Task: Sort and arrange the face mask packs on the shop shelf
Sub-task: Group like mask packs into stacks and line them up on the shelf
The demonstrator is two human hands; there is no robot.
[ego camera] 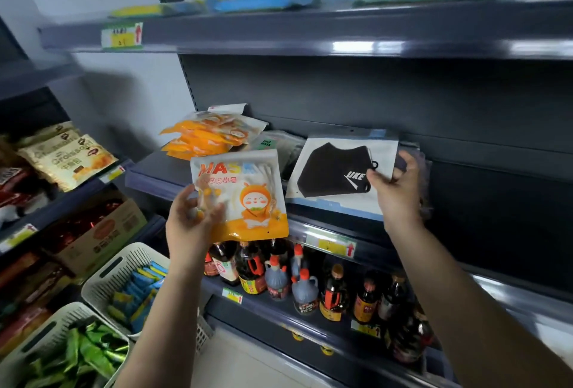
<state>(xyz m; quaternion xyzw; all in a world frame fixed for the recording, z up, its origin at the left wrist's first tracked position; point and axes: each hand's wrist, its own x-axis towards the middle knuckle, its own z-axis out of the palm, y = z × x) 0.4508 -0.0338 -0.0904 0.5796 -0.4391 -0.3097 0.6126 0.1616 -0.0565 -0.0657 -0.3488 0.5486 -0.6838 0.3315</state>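
The pack is showing white on top and orange at the bottom, with orange and blue letters and a little orange cartoon face. The stack behind it is glowing orange and white, and the mask is looking black with a white logo on a white card with a blue edge. The shelf is looking dark grey-blue, its tag is showing green, yellow and a red arrow, the bottles are looking dark brown with red and orange caps, and the baskets are looking white.
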